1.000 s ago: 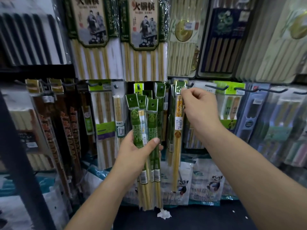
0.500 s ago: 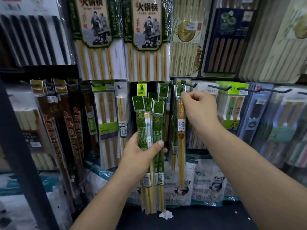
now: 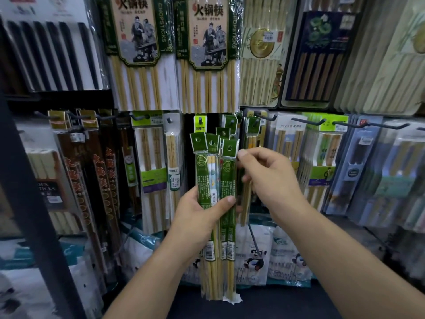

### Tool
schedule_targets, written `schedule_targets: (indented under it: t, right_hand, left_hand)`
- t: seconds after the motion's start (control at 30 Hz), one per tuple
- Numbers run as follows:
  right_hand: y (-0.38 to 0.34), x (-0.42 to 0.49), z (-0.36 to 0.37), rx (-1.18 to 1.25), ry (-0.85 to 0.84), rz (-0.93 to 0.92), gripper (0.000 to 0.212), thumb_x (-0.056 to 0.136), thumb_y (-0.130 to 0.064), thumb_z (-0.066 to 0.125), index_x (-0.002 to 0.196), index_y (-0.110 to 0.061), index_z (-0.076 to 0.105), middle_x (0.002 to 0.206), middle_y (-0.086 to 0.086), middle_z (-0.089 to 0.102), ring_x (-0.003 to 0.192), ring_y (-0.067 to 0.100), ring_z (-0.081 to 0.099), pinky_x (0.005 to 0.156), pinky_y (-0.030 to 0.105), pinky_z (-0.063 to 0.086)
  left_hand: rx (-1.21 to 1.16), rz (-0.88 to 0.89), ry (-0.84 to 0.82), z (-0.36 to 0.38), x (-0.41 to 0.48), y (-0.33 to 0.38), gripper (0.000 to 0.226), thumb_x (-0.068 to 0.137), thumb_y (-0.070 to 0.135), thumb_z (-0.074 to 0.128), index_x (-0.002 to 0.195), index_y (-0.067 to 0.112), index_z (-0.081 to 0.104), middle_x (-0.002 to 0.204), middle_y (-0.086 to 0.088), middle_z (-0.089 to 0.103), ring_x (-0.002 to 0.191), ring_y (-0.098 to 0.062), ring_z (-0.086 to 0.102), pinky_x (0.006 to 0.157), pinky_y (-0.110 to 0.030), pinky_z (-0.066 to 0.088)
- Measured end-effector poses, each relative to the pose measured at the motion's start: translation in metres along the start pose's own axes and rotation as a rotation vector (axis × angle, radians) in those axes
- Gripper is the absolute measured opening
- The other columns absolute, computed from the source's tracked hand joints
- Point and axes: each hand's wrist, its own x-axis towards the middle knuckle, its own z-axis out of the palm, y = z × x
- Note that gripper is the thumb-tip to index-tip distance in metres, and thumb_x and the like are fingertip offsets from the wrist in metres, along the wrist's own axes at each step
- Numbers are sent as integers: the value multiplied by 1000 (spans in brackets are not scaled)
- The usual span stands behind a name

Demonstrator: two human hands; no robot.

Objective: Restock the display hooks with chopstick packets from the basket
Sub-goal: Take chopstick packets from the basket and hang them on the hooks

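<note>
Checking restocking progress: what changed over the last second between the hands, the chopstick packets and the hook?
The right-hand grip let go of the green-headed bamboo chopstick packet now hanging on the black metal hook and dropped down-left to the bundle of green-sleeved chopstick packets, thumb at the rightmost header. Unchanged: the left-hand grip holds that bundle upright.

I see a bunch of chopstick packets [image 3: 216, 180] standing upright in the left hand [image 3: 197, 212], gripped around the middle with the thumb across the front. Each is a slim clear sleeve of pale bamboo sticks, with a green card header punched with a round hole and a barcode label low down. The headers fan apart at the top; I count three, perhaps a fourth behind. Just to their right, a hung packet [image 3: 251, 131] of the same kind dangles from a dark display hook [image 3: 254, 122].
</note>
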Motion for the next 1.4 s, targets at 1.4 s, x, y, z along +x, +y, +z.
schedule_targets:
  t: [1.4]
  right_hand:
    - [-7, 13, -7, -131, 175, -84, 29, 98, -39, 62, 82, -17, 70, 70, 3, 64, 57, -1, 53, 57, 20, 48]
  left_hand:
    - [-129, -86, 69, 0, -5, 6, 26, 86, 3, 77, 108, 10, 66, 91, -18, 77, 74, -28, 74, 64, -34, 61]
